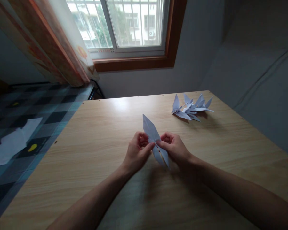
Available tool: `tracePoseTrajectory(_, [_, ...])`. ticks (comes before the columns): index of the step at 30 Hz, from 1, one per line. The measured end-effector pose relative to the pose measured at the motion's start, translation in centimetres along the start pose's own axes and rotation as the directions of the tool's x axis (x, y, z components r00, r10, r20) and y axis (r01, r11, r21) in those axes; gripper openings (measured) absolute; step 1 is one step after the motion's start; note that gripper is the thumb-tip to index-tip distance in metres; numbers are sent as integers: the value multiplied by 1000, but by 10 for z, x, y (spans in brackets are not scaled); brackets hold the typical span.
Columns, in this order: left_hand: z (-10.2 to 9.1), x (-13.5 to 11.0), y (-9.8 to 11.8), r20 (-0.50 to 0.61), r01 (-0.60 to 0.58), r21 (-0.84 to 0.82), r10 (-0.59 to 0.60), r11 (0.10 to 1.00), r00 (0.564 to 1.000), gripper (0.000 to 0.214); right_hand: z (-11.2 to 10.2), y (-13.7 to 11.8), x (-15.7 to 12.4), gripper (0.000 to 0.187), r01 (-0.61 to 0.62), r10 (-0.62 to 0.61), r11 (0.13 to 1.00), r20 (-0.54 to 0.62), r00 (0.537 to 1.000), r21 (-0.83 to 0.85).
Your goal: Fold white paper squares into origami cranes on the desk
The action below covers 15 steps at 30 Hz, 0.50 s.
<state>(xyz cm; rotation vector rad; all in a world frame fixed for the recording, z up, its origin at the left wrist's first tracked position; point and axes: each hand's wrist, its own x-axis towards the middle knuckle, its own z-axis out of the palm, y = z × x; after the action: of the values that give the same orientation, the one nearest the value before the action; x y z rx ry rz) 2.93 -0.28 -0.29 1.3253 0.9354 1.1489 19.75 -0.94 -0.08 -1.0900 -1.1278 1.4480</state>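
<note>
Between my two hands is a folded white origami paper [151, 129], raised over the wooden table [98, 134]. Its upper end is one broad point tilted up to the left, while the lower end splits into two narrow points. My left hand [139, 150] pinches its left edge near the middle, thumb in front. On the opposite edge, my right hand [175, 147] pinches it with thumb and curled fingers. The fingertips behind the paper are partly hidden. Several folded paper cranes [190, 108] sit clustered at the table's far right.
To the left, a bed with a checked cover [60, 110] adjoins the table and bears loose white paper sheets [12, 145]. Behind the table are a barred window [136, 25] and an orange curtain [55, 41]. A cable [261, 76] runs along the right wall.
</note>
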Motion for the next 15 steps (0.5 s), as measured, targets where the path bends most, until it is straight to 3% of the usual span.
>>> tracePoseTrajectory(6, [8, -1, 8, -108, 94, -169, -113, 981, 988, 41, 6, 5, -4, 31, 136, -140, 990, -104, 985, -39])
tracePoseTrajectory(10, [8, -2, 9, -139, 117, -170, -141, 978, 980, 44, 9, 6, -7, 29, 167, -174, 983, -99, 980, -77])
tracePoseTrajectory(15, [8, -2, 2, -128, 93, -125, -109, 988, 986, 32, 11, 3, -10, 28, 186, -204, 970, -115, 972, -156])
